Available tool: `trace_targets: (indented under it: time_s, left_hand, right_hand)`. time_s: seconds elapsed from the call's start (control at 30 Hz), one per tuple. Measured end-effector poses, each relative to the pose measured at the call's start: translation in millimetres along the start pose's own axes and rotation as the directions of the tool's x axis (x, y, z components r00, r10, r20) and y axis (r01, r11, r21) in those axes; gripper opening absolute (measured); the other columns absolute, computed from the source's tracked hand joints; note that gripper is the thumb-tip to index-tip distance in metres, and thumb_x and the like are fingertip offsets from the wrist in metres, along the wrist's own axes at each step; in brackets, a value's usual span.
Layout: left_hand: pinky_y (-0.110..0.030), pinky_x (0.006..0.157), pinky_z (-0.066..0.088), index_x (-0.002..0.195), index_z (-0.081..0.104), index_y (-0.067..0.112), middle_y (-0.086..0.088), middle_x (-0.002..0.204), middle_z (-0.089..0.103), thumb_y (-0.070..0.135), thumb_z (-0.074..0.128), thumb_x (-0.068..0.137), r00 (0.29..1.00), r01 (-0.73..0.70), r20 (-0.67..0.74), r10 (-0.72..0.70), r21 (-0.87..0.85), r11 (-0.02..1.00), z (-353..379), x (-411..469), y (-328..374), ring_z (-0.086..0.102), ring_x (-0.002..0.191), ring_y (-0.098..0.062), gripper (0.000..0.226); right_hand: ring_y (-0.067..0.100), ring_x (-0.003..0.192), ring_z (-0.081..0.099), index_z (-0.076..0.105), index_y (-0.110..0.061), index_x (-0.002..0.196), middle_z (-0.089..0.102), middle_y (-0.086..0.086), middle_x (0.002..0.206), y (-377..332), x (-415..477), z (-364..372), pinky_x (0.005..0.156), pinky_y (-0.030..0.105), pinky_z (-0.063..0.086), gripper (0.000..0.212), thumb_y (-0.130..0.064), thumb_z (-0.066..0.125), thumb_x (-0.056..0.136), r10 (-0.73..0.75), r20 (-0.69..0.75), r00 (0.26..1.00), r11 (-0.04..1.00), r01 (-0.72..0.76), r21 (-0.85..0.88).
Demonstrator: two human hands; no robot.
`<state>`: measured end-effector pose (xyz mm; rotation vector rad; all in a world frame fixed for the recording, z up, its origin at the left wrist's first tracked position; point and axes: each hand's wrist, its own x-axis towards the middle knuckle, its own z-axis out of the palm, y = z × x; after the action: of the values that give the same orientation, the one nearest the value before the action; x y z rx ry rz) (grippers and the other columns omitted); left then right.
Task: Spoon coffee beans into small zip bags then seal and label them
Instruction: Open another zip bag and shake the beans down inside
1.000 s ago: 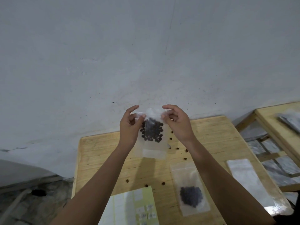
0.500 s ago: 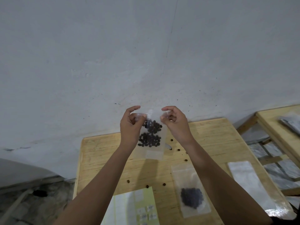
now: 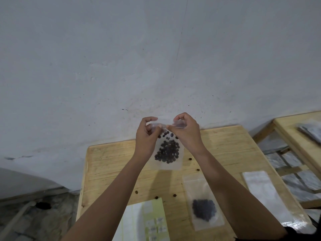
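Zip bag (image 3: 169, 153) top edge btwn hands

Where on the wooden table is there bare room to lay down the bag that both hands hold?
The left strip of the table is bare, between its left edge and the label sheet. The far right corner is also free. The middle is crowded: loose beans, a filled bag and a long packet.
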<state>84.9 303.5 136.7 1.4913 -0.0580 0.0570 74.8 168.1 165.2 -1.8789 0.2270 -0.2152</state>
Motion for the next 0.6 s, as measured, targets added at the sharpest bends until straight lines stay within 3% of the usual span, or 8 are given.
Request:
trace_targets:
  time_s: [0.17,0.23,0.33,0.43,0.5,0.6]
  left_hand:
    - [-0.036,0.074,0.051,0.106,0.054,0.008,-0.001,0.058,0.063,0.001,0.06,0.087,0.999,0.022,0.035,-0.02,-0.038,0.999,5,-3,1,0.057,0.064,-0.023,0.021]
    - [-0.041,0.076,0.051,0.107,0.055,0.009,-0.005,0.059,0.06,0.003,0.061,0.088,0.999,0.021,0.042,-0.02,-0.023,1.0,7,-4,1,0.055,0.064,-0.025,0.021]
    - [-0.033,0.081,0.054,0.109,0.056,0.011,-0.006,0.07,0.07,0.002,0.056,0.091,0.997,0.01,0.078,-0.008,-0.027,1.0,6,-6,3,0.067,0.077,-0.024,0.02]
    - [-0.036,0.085,0.054,0.113,0.055,0.008,-0.021,0.088,0.07,-0.002,0.048,0.094,0.994,0.017,0.108,-0.009,-0.069,0.997,2,-4,6,0.069,0.091,-0.027,0.023]
    - [-0.032,0.082,0.055,0.115,0.054,0.005,-0.032,0.093,0.066,-0.006,0.046,0.094,0.994,0.029,0.105,-0.018,-0.104,0.994,-1,-3,7,0.068,0.092,-0.031,0.025]
    - [-0.027,0.076,0.055,0.114,0.054,0.003,-0.023,0.085,0.069,-0.008,0.047,0.092,0.995,0.02,0.1,-0.008,-0.117,0.993,4,-6,8,0.07,0.085,-0.024,0.025]
  right_hand:
    - [-0.006,0.068,0.062,0.057,-0.015,0.088,0.061,-0.009,0.086,1,0,-4,0.057,0.006,0.045,0.03,-0.018,0.082,0.071,-0.016,-0.027,1.0,0.999,0.015,-0.037]
    - [-0.001,0.072,0.063,0.057,-0.014,0.088,0.061,-0.007,0.087,0,0,-6,0.059,0.007,0.046,0.029,-0.018,0.081,0.071,-0.025,-0.03,0.999,0.999,0.024,-0.038]
    - [-0.001,0.071,0.064,0.058,-0.013,0.095,0.062,-0.007,0.087,1,-1,-13,0.064,0.009,0.047,0.027,-0.018,0.077,0.077,0.005,0.037,0.999,1.0,-0.004,-0.01]
    - [0.012,0.089,0.067,0.06,-0.018,0.101,0.068,0.002,0.095,7,1,-28,0.082,0.025,0.054,0.021,-0.016,0.07,0.083,0.055,0.157,0.986,0.997,-0.064,0.053]
    - [0.017,0.09,0.068,0.059,-0.016,0.101,0.068,0.013,0.1,9,0,-37,0.08,0.024,0.055,0.019,-0.008,0.066,0.085,0.072,0.207,0.976,0.984,-0.102,0.143]
    - [0.013,0.083,0.069,0.059,-0.014,0.097,0.069,0.012,0.093,11,-3,-43,0.075,0.02,0.054,0.016,-0.004,0.064,0.086,0.078,0.208,0.975,0.985,-0.107,0.137]
